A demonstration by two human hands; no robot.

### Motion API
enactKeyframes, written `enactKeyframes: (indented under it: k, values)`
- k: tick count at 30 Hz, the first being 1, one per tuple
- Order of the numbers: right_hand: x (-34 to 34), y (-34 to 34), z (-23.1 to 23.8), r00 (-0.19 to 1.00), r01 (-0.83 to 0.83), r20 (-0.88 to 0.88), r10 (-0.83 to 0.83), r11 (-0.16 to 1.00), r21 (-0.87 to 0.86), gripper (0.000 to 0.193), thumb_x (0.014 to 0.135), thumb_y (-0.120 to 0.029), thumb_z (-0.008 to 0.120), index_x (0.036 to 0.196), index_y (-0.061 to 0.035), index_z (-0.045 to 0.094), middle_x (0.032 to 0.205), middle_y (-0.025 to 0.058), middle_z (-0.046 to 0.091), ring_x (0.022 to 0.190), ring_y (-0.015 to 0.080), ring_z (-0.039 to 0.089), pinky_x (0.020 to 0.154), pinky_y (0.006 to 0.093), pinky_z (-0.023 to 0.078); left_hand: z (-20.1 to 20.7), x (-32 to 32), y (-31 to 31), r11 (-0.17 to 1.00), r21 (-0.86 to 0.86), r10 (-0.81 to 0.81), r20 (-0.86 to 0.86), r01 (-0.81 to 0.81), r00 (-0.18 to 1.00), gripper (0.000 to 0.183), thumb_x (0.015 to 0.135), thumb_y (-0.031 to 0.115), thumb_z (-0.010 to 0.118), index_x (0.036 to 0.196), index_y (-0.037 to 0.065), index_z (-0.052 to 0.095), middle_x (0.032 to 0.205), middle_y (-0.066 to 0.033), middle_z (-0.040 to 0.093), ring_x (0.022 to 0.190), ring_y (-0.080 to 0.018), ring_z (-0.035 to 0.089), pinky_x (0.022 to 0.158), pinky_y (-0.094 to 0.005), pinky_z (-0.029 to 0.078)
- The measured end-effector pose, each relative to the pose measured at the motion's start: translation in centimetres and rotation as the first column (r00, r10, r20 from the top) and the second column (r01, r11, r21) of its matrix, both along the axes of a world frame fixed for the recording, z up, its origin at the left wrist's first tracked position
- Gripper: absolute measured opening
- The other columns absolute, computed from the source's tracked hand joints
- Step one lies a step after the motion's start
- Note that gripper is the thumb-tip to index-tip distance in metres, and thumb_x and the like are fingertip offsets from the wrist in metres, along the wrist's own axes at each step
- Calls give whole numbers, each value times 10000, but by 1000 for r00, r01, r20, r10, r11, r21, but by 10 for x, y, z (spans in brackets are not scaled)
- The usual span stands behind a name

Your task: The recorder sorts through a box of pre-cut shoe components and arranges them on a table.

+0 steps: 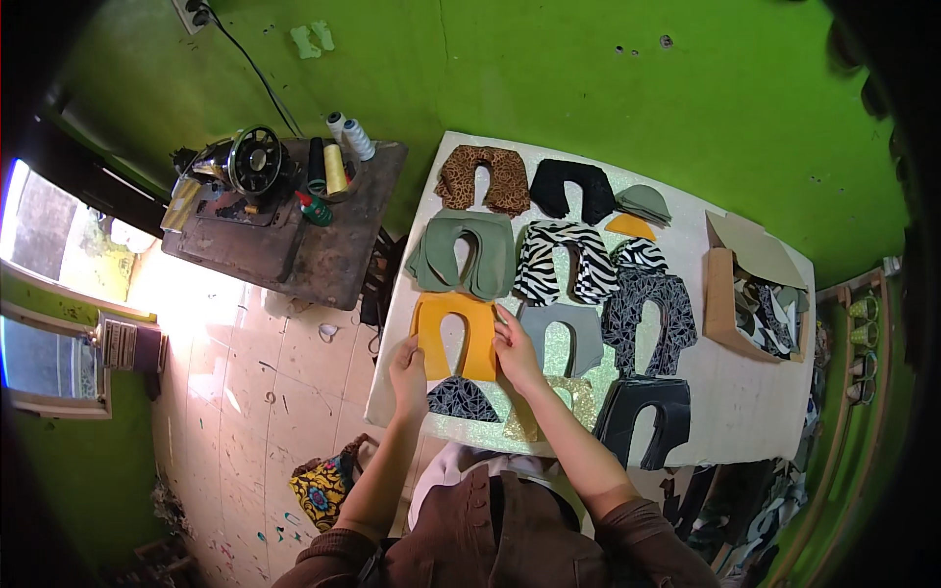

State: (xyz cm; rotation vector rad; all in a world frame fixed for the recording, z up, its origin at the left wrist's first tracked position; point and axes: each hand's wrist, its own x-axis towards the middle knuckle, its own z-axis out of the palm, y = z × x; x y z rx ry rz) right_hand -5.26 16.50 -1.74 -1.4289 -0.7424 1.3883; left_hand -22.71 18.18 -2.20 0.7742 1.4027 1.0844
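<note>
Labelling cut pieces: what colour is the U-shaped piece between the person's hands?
The U-shaped piece is plain orange-yellow; head view shows it.

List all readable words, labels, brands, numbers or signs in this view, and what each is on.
None can be read.
Orange-yellow cut pieces at the left hand and right hand: no lettering visible.
Cardboard box: no legible print.
Sewing machine, green bottle, yellow thread cone: any markings too small or blurred to read.

Free tabletop runs between box and black pieces.
</note>
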Motion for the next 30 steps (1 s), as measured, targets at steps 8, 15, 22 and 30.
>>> enactKeyframes:
  k: [8, 15, 22, 30]
  values:
    - [-10, -1, -16, 965, 124, 204, -166, 971, 205, 342, 867, 39, 420, 1198, -9, 492, 1173, 171, 551, 1088, 228, 541, 899, 274, 411, 3, 0, 9, 987, 153, -35, -109, 51, 993, 285, 861, -16, 419, 1117, -25, 543, 967, -60, 612, 861, -93, 552, 765, -200, 413]
    - [-11, -9, -8, 839, 37, 493, -231, 928, 371, 277, 861, 24, 440, 1123, -35, 510, 1275, 222, 368, 1214, 383, 390, 991, 371, 350, 16, -16, 27, 893, 248, -1, -834, 376, 553, 336, 820, 92, 512, 1150, 31, 523, 1112, -180, 528, 1037, -328, 500, 866, -376, 412]
    - [-24, -15, -9, 773, -38, 607, -184, 942, 333, 392, 861, -99, 530, 1229, -32, 414, 1287, 284, 296, 1217, 448, 335, 1001, 425, 326, 12, -5, 30, 825, 146, -105, -910, 545, 402, 529, 813, 294, 573, 1217, -25, 452, 1158, -203, 495, 1047, -359, 491, 875, -416, 411]
    - [-41, -12, -6, 601, -93, 793, -102, 976, 197, 746, 748, -284, 684, 1306, 29, 302, 1270, 330, 305, 1184, 475, 316, 980, 452, 328, 15, 20, 27, 868, 59, -80, -963, 492, 257, 756, 722, 337, 656, 1311, -11, 335, 1132, -184, 486, 977, -356, 497, 827, -415, 424]
